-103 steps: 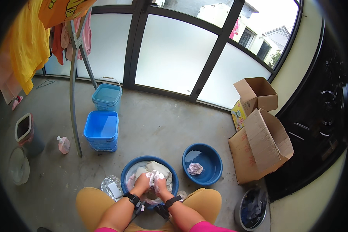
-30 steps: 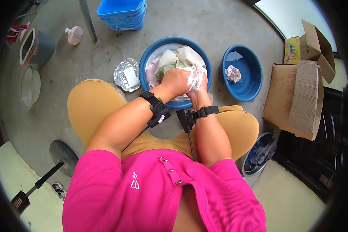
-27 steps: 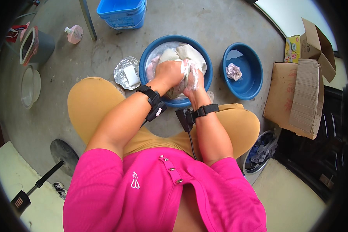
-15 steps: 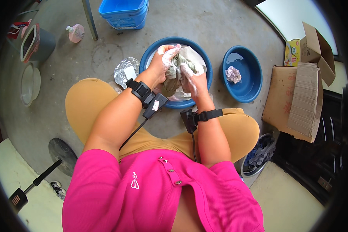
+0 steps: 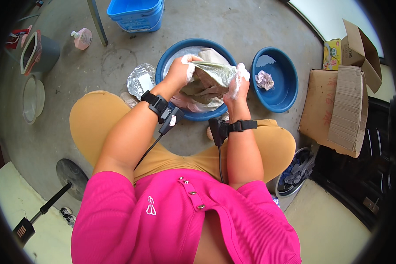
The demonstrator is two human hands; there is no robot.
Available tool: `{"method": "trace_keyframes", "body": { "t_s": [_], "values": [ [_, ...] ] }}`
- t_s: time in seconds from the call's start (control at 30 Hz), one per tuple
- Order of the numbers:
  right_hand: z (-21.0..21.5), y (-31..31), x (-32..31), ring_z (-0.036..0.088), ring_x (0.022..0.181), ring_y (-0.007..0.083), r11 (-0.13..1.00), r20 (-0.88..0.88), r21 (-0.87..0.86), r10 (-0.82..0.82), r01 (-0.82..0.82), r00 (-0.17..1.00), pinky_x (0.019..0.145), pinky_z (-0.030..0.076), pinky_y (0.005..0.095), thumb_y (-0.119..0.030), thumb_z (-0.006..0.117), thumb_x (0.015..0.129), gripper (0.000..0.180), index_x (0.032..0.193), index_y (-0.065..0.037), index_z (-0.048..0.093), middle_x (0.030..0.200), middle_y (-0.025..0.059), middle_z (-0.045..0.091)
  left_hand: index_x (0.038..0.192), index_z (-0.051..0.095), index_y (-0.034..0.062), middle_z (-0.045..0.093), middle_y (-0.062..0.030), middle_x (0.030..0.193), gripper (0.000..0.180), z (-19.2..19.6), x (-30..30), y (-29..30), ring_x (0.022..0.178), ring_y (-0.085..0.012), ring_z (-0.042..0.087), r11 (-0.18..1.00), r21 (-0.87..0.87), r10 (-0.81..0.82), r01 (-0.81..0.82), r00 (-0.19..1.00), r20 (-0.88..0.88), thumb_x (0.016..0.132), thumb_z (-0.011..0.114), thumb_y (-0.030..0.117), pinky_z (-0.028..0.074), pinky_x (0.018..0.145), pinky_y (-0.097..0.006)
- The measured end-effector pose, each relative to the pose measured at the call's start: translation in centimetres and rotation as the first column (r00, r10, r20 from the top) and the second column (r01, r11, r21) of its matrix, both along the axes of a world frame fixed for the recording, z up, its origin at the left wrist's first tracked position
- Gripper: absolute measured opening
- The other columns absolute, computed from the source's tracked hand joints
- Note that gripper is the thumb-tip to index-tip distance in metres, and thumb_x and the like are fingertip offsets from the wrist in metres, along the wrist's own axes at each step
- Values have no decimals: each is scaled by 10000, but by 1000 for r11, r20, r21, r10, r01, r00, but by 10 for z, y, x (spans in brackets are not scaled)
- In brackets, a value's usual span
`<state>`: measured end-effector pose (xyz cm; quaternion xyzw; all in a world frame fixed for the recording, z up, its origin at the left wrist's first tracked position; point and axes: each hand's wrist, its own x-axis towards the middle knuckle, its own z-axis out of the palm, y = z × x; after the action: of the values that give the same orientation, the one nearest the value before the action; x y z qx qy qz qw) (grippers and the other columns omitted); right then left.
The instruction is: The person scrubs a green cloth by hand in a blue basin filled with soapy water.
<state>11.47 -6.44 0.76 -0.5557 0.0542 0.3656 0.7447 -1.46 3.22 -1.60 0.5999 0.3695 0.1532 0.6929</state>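
Left hand (image 5: 180, 71) and right hand (image 5: 236, 88), both foamy, grasp opposite edges of the greenish cloth (image 5: 212, 79), which I see stretched over the left basin (image 5: 197, 42). I judge it light, limp and slippery, best held by gathered edges. Half a second earlier, it was bunched between closer hands.

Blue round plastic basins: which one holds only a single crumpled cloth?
The blue round plastic basin on the right, holding one pale pink crumpled cloth. The other basin, beneath the left hand and right hand, holds white and pink fabric.
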Motion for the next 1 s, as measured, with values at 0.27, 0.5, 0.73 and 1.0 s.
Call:
{"method": "trace_keyframes", "body": {
  "t_s": [0.27,0.5,0.73,1.0],
  "values": [
    [-42,-7,-11,566,857,295,963,-489,175,265,-204,831,766,461,425,-358,337,915,392,1072,-47,516,993,136,593,941,579,56,604,-172,882,376,38,17,-60,810,-313,586,891,411,-145,191,979,-141,829,489,403,447,734,-380],
    [-33,-4,-36,568,894,265,884,-360,317,448,-344,819,784,452,391,-312,349,917,348,1080,-62,528,1017,114,595,848,626,95,629,-148,808,326,27,16,-40,766,-352,592,738,640,-14,214,953,-302,847,439,362,465,682,-426],
    [-6,0,-27,564,900,199,986,-212,79,161,-147,964,762,464,310,-210,508,878,307,1110,-9,505,1008,84,579,1010,569,60,612,-152,966,360,-1,19,-28,913,-270,572,997,31,-80,76,985,154,868,475,376,425,789,-335],
    [-19,-9,-13,571,843,174,980,-22,33,198,-197,980,694,468,284,-164,533,852,299,1099,3,513,1003,80,576,974,593,38,625,-92,904,247,26,11,-24,817,-200,574,904,356,-284,238,955,81,865,515,246,440,745,-301]
  ]
}}
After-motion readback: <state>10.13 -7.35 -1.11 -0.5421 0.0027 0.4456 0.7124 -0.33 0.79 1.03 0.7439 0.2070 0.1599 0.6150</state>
